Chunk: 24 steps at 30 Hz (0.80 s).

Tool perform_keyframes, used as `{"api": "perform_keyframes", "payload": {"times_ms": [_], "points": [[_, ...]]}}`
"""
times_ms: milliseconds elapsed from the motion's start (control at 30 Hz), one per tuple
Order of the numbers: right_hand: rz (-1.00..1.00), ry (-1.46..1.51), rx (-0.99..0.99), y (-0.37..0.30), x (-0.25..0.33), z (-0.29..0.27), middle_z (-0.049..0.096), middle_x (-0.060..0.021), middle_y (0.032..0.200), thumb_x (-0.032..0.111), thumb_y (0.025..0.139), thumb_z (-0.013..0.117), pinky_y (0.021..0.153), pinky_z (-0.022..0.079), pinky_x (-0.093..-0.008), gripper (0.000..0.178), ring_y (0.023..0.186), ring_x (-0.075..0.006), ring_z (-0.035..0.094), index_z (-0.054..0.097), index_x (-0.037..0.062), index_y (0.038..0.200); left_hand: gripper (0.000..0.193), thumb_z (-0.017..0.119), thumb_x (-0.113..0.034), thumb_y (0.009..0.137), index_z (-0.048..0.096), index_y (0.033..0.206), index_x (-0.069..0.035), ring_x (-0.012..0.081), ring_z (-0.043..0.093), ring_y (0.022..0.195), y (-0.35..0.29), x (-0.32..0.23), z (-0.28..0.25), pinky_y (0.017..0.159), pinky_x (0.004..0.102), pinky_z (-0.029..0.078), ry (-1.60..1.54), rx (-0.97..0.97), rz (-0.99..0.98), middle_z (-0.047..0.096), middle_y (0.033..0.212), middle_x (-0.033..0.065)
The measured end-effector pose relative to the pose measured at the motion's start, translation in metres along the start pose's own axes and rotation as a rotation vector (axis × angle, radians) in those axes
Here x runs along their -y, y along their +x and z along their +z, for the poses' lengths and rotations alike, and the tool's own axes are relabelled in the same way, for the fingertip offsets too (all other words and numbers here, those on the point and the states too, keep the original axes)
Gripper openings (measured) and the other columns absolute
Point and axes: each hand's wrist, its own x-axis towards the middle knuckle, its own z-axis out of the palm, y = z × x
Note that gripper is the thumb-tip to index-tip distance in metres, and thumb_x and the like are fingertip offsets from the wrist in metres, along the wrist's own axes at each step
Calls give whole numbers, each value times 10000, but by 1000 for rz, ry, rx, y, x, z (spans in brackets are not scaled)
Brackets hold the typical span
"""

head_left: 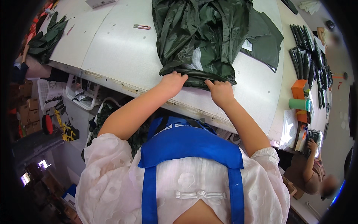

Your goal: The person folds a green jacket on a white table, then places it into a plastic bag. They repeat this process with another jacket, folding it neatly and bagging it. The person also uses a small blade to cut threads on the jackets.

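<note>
A dark green, shiny garment lies spread on the white table, its near edge folded over close to the table's front edge. My left hand grips that near edge at its left part, fingers curled over the fabric. Toward the right end of the same edge, my right hand pinches the cloth between thumb and fingers. A light mesh patch of lining shows between the two hands. Beside the garment on the right lies a flat, folded dark green piece with a white label.
Thread snips lie left of the garment. Another green garment rests at the table's far left. On the right are a green cylinder, an orange box and several dark packets. Below stands a white basket. Other people are nearby.
</note>
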Motion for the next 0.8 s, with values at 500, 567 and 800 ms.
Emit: {"api": "perform_keyframes", "payload": {"times_ms": [500, 567, 800], "points": [[189, 168, 31, 4, -3, 9, 568, -75, 978, 161, 859, 554, 619, 528, -378, 297, 775, -267, 643, 564, 204, 1153, 306, 628, -365, 817, 676, 885, -70, 224, 495, 931, -5, 22, -24, 752, 378, 385, 81, -367, -77, 538, 963, 42], [153, 197, -82, 2, 2, 3, 564, -68, 984, 220, 850, 597, 629, 528, -371, 269, 782, -259, 639, 580, 170, 1115, 264, 643, -321, 807, 666, 846, -61, 225, 501, 947, -7, 23, -26, 761, 368, 390, 86, -270, -112, 547, 992, 40], [97, 269, -100, 11, -14, 29, 600, -86, 920, 287, 814, 652, 666, 523, -356, 314, 780, -267, 622, 597, 109, 1067, 175, 572, -121, 798, 598, 941, -25, 330, 582, 961, 37, -40, 17, 847, 424, 474, -303, -483, 335, 607, 992, 154]]}}
